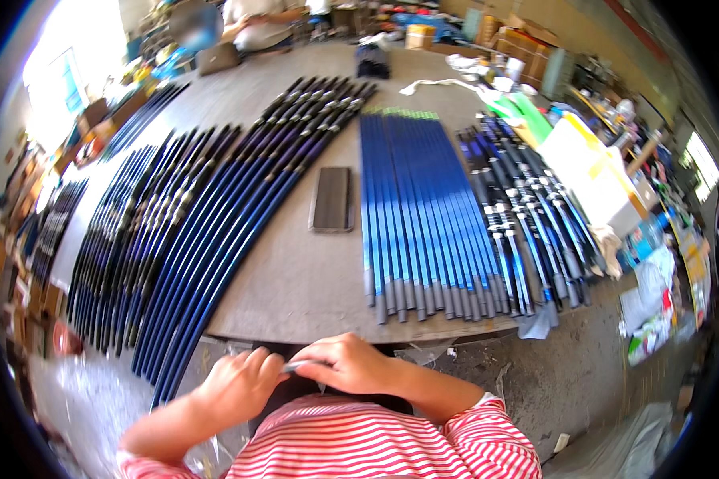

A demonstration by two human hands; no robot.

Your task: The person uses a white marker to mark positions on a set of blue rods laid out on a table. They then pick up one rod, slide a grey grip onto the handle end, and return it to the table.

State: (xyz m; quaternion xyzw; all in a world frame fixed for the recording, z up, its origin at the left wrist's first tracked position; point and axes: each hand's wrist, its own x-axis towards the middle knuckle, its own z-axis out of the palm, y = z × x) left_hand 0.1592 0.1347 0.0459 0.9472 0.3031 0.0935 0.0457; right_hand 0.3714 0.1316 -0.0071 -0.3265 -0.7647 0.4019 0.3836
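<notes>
My left hand (244,385) and my right hand (345,364) are close together in front of my body, just off the near edge of the table. Both are closed around a small thin grey-white piece (297,365); most of it is hidden by the fingers, so its kind cannot be made out. Beyond my hands, a dark flat rectangular thing like a phone (331,199) lies on the table (280,295). To its right is a row of blue rods with grey ends (423,223). To its left, dark blue and black fishing rods (224,215) lie slanted, their near ends overhanging the edge.
More fishing rods (527,207) with white fittings lie at the right. Further dark rods (136,231) lie at the left. A white-and-yellow sheet or box (591,172) and cluttered goods stand past the right edge. Across the table a person (260,20) sits, near cardboard boxes (527,52).
</notes>
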